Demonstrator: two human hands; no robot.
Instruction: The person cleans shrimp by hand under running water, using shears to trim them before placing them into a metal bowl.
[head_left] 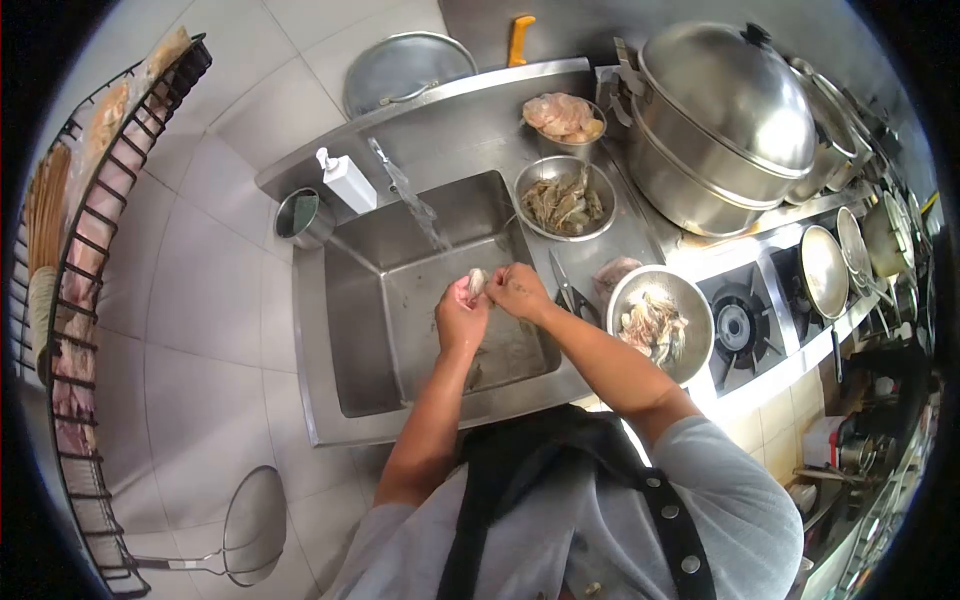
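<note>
Left hand (pixel 463 317) grips a small pale piece of seafood (pixel 478 282) above the sink (pixel 415 300), inside its rim; right hand (pixel 518 293) pinches it. Colander (pixel 697 318) at the desk's (pixel 575 377) right edge, scissors (pixel 567 285) beside. Shrimp bowl (pixel 532 225) near the far right sink corner.

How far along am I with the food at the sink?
Partway, it seems. Probably done: the pale pieces in the bowl by the stove, though I can't confirm it. In hand: one small pale piece, between your left hand and right hand over the sink. Likely left: the grey-brown shrimp, still heaped in the steel bowl.
</note>
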